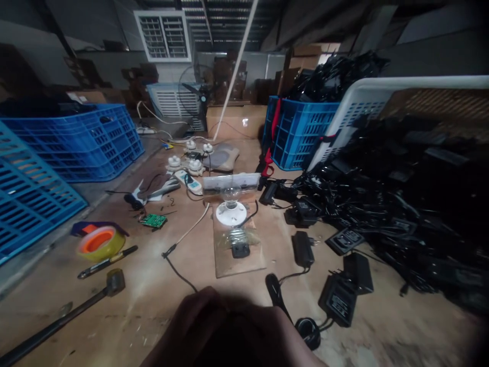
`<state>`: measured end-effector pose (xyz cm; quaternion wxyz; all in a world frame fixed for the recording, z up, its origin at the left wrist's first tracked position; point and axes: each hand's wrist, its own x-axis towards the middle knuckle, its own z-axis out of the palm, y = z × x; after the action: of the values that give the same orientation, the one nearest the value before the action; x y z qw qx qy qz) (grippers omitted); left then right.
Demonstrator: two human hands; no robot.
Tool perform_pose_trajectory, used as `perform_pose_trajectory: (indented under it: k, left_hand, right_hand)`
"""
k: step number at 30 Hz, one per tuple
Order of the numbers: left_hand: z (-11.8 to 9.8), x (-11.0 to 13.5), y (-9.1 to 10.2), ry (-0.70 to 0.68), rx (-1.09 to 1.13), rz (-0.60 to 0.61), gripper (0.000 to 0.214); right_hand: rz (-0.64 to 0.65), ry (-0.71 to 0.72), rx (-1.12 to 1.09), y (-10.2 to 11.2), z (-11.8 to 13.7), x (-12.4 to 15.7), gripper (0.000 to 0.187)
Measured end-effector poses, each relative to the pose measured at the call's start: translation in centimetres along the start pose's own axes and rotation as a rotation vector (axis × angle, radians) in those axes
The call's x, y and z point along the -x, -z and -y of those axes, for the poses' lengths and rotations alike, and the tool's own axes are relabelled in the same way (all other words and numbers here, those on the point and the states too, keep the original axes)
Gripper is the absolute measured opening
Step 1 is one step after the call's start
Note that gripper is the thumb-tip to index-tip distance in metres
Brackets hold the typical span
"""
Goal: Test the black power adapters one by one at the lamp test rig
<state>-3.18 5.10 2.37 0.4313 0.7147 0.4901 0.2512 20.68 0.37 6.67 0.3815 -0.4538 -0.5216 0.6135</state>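
My left hand [196, 313] and my right hand [263, 323] are close together at the bottom middle, dark in shadow. The fingers of both curl inward and look closed; what they hold, if anything, is hidden. A thin dark cable [180, 271] runs from the left and disappears behind my left hand. Ahead lies a wooden board [239, 267] with a clear bulb in a white round lamp holder [231, 214] and a black socket [240, 250] under clear tape. Right of my hands are black power adapters [338, 300] with a coiled cord [307, 331].
A hammer [114, 283], a marker pen [107, 262], tape rolls [101, 243] and a green circuit board [153, 220] lie left. A large pile of black adapters and cables [389, 214] covers the right. Blue crates [80, 142] stand left, another blue crate [301, 132] behind right.
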Motion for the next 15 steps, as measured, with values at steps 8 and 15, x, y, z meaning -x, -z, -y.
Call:
perform_pose_trajectory:
  k: [8,15]
  left_hand:
    - [1.6,-0.1,-0.2,-0.109,-0.140,0.027,0.013]
    - [1.3,-0.8,0.1,-0.223,-0.298,-0.084,0.021]
  right_hand:
    - [0.115,0.007,0.155,0.4,-0.9,0.1,0.039]
    - [-0.581,-0.017,0.677,7.9,-1.2,-2.8,0.071]
